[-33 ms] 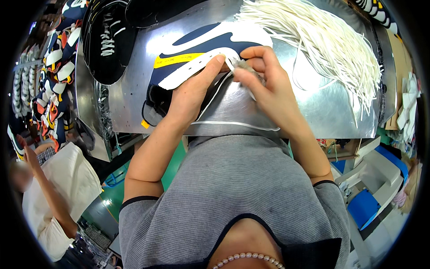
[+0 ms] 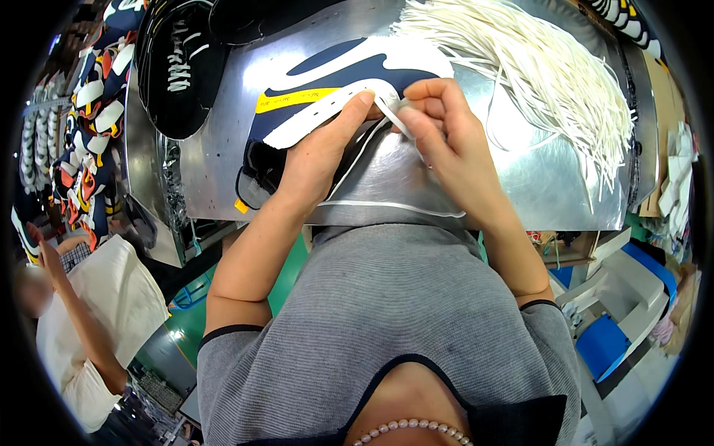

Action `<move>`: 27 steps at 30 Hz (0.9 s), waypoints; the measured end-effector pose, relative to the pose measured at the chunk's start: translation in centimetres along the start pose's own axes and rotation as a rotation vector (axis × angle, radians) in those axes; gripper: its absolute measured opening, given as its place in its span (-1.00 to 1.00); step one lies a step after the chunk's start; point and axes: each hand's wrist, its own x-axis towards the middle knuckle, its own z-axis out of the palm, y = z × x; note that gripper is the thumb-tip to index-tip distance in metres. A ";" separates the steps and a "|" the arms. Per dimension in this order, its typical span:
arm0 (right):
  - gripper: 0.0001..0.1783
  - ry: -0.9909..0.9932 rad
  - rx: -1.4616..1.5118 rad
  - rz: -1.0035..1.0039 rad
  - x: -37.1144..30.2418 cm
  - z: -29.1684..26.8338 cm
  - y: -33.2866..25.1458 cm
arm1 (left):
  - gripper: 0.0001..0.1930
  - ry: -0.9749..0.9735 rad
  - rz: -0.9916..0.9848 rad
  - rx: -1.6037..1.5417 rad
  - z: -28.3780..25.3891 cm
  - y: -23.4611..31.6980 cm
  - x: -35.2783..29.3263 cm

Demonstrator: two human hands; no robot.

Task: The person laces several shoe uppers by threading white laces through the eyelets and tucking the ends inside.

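On the metal table lies a shoe upper [image 2: 338, 63] in navy and white, with a yellow strip and a white eyelet band [image 2: 309, 117] pierced by small holes. My left hand [image 2: 327, 145] grips the upper at the eyelet band, thumb on top, the other fingers hidden beneath. A white shoelace [image 2: 393, 119] runs from the end of the band to my right hand [image 2: 445, 126], which pinches it between thumb and forefinger. More of the lace trails below the upper and along the table's near edge.
A thick bundle of white laces [image 2: 520, 74] lies at the right of the metal table [image 2: 539, 201]. A black tray [image 2: 178, 100] holding lace pieces stands at the far left. Stacked shoe uppers [image 2: 93, 141] and a person in a white top [image 2: 100, 305] are further left.
My right hand has gone from a motion-blurred position to a clear pinch on the lace. The lace now stretches straight from the band to the fingers. My left hand stays put.
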 end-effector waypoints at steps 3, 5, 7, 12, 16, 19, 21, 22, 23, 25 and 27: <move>-0.78 -0.078 -0.056 0.017 -0.1 -0.9 -0.3 | -0.61 -0.035 0.007 -0.021 -0.3 0.1 -0.1; -0.82 -0.090 -0.094 0.011 0.0 -1.0 -0.3 | -0.62 -0.015 -0.002 0.045 -0.3 0.1 -0.2; -0.83 -0.103 -0.093 -0.013 0.3 -1.4 0.0 | -0.63 -0.004 0.005 0.104 -0.2 0.1 -0.3; -0.83 -0.170 -0.278 -0.151 1.1 -2.1 0.1 | -0.71 0.000 0.380 0.540 -0.1 -0.5 -0.8; -0.80 -0.231 -0.667 -0.210 2.6 0.0 0.2 | -0.69 -0.077 0.842 1.030 -0.8 -1.2 -1.0; -0.79 -0.350 -0.749 -0.224 3.7 -1.0 -0.7 | -0.59 -0.115 0.141 0.391 -1.7 -2.0 -1.2; -0.75 -0.401 -0.611 -0.260 3.4 -4.6 -1.5 | -0.51 -0.101 -0.139 0.156 -3.5 -1.2 -0.6; -0.73 -0.248 -0.601 -0.165 3.2 -6.1 -2.2 | -0.50 -0.087 -0.195 -0.014 -4.6 -0.8 0.1; -0.69 -0.092 -0.592 -0.069 3.1 -7.2 -3.1 | -0.59 -0.170 -0.142 -0.133 -5.1 -0.1 0.5; -0.61 -0.003 -0.470 -0.009 4.2 -6.7 -0.2 | -0.65 -0.116 -0.117 -0.004 -3.7 1.1 0.4; -0.52 -0.044 -0.172 0.148 5.3 -4.3 3.1 | -0.69 -0.019 -0.028 0.150 -2.8 1.0 0.3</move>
